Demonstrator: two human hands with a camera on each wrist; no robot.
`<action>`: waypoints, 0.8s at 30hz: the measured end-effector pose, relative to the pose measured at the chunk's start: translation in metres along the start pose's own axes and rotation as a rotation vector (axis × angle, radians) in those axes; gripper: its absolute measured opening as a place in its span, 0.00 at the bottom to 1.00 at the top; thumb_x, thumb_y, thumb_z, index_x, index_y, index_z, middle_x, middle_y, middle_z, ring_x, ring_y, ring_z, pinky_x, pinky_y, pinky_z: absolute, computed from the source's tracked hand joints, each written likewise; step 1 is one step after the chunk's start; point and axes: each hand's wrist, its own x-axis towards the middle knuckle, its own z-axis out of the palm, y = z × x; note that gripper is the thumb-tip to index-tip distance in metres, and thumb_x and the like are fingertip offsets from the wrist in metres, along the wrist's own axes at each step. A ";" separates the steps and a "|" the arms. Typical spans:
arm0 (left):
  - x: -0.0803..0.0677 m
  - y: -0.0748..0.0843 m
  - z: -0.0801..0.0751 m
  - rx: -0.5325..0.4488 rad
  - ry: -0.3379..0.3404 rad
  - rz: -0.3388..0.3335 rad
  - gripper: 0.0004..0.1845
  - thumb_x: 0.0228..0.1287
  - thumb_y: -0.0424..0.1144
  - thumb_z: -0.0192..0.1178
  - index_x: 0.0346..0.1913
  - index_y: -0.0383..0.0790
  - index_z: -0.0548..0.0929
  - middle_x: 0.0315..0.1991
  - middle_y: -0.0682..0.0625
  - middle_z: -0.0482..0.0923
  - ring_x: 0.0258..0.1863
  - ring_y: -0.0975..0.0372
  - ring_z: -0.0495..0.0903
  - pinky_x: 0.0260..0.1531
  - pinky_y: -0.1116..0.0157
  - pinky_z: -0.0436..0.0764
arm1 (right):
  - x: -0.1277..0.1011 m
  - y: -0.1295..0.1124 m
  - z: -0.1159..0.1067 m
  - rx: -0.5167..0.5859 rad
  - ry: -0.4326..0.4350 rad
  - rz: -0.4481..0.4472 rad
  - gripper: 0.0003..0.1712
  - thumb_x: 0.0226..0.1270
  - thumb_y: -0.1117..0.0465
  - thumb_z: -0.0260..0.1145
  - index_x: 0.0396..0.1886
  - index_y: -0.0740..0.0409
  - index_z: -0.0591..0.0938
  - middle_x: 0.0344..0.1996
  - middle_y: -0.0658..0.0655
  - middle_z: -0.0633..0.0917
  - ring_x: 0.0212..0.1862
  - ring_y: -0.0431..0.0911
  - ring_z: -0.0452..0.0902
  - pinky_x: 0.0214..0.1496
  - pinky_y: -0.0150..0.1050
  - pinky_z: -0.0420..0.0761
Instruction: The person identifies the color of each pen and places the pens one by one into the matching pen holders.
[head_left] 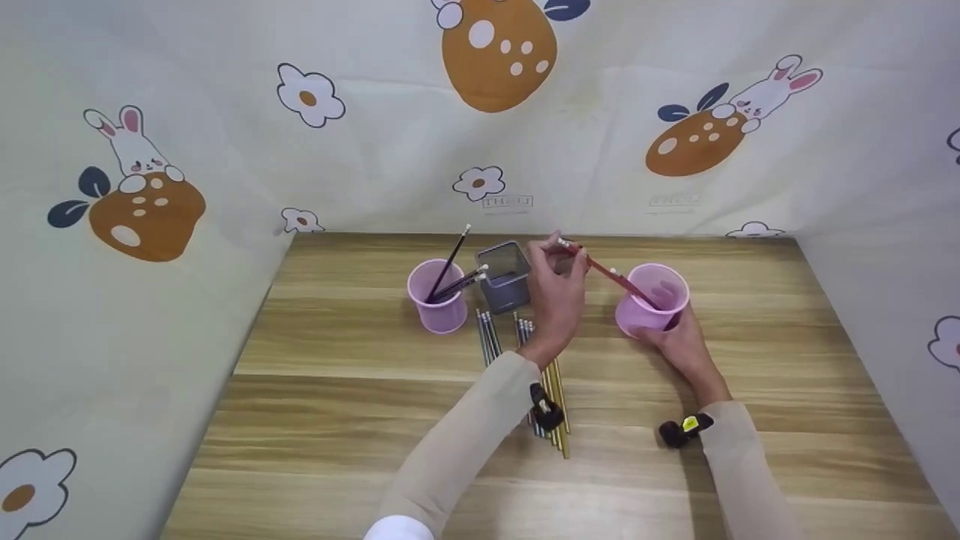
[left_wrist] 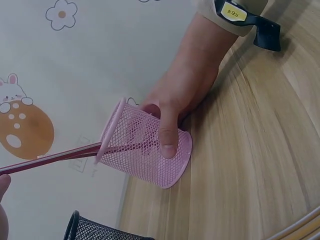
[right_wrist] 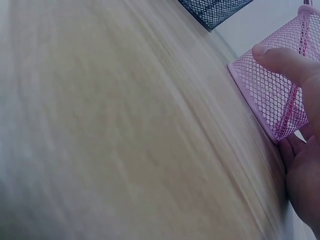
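Note:
My left hand (head_left: 559,300) pinches red pencils (head_left: 604,271) near their white-tipped upper ends. Their lower ends are inside the right-hand pink mesh cup (head_left: 636,321), slanting down through its mouth. My right hand (head_left: 681,351) grips that cup low on its side. In the left wrist view the right thumb (left_wrist: 169,135) lies along the mesh wall, and the red pencils (left_wrist: 55,157) cross the rim. The right wrist view shows the cup (right_wrist: 260,92) with its base at the wooden table, the thumb in front and other fingers behind it.
Another pink cup (head_left: 442,319) holds several dark pencils (head_left: 454,259) on the left. A dark square mesh holder (head_left: 510,294) stands between the cups. Blue-grey pencils (head_left: 489,334) and gold pencils (head_left: 558,397) lie on the table (head_left: 337,420), partly under the left forearm. A patterned curtain (head_left: 375,172) borders the table.

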 end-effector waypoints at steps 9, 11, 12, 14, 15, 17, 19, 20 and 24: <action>-0.011 -0.012 0.005 0.102 -0.044 0.114 0.11 0.65 0.26 0.63 0.47 0.30 0.74 0.44 0.37 0.82 0.45 0.55 0.87 0.46 0.73 0.86 | 0.000 0.000 0.001 0.002 -0.002 0.007 0.54 0.50 0.75 0.75 0.75 0.66 0.57 0.70 0.70 0.68 0.69 0.54 0.65 0.65 0.21 0.64; -0.012 -0.013 0.006 0.104 -0.049 0.136 0.11 0.64 0.26 0.64 0.46 0.29 0.75 0.44 0.35 0.82 0.45 0.53 0.87 0.46 0.74 0.86 | 0.000 0.000 0.001 -0.003 -0.005 0.005 0.54 0.51 0.75 0.75 0.76 0.66 0.57 0.70 0.70 0.69 0.69 0.55 0.65 0.67 0.24 0.64; -0.011 -0.013 0.006 0.106 -0.052 0.145 0.10 0.63 0.26 0.64 0.45 0.29 0.76 0.44 0.35 0.82 0.45 0.54 0.88 0.46 0.74 0.86 | 0.000 0.000 0.001 -0.006 -0.006 0.005 0.54 0.51 0.75 0.75 0.76 0.66 0.56 0.70 0.70 0.69 0.69 0.54 0.65 0.67 0.25 0.64; -0.010 -0.013 0.007 0.103 -0.062 0.162 0.10 0.63 0.26 0.65 0.44 0.29 0.77 0.43 0.36 0.83 0.44 0.53 0.88 0.46 0.75 0.85 | -0.001 -0.001 0.001 -0.012 -0.007 0.002 0.54 0.51 0.75 0.75 0.76 0.66 0.56 0.70 0.70 0.69 0.69 0.55 0.65 0.68 0.27 0.64; -0.010 -0.013 0.007 0.098 -0.068 0.168 0.09 0.62 0.26 0.65 0.44 0.28 0.78 0.43 0.36 0.83 0.44 0.53 0.88 0.46 0.75 0.85 | -0.001 -0.001 0.000 -0.012 -0.007 0.000 0.54 0.51 0.75 0.74 0.76 0.66 0.56 0.70 0.70 0.69 0.69 0.55 0.65 0.68 0.27 0.64; -0.010 -0.014 0.007 0.093 -0.088 0.174 0.08 0.62 0.25 0.65 0.43 0.28 0.80 0.42 0.37 0.84 0.44 0.53 0.88 0.46 0.75 0.85 | 0.001 0.004 0.000 -0.025 -0.002 0.006 0.54 0.51 0.75 0.74 0.76 0.65 0.57 0.70 0.70 0.69 0.68 0.53 0.66 0.67 0.27 0.64; -0.011 -0.015 0.008 0.105 -0.097 0.184 0.08 0.61 0.25 0.66 0.43 0.28 0.82 0.42 0.37 0.85 0.44 0.54 0.89 0.45 0.76 0.85 | 0.005 0.014 -0.001 -0.035 0.006 0.005 0.54 0.51 0.74 0.75 0.76 0.64 0.57 0.69 0.68 0.69 0.67 0.51 0.66 0.67 0.25 0.64; -0.011 -0.016 0.009 0.116 -0.102 0.189 0.08 0.61 0.25 0.66 0.43 0.28 0.83 0.41 0.37 0.86 0.43 0.54 0.89 0.45 0.76 0.85 | 0.007 0.019 -0.001 -0.041 0.011 0.004 0.54 0.50 0.74 0.75 0.76 0.63 0.57 0.69 0.67 0.70 0.67 0.50 0.66 0.67 0.25 0.64; -0.014 -0.022 0.012 0.168 -0.126 0.203 0.07 0.60 0.25 0.67 0.41 0.27 0.85 0.40 0.37 0.87 0.42 0.55 0.89 0.44 0.78 0.84 | 0.013 0.033 -0.003 -0.043 0.030 -0.011 0.54 0.50 0.73 0.76 0.75 0.61 0.58 0.68 0.66 0.71 0.66 0.50 0.67 0.68 0.26 0.65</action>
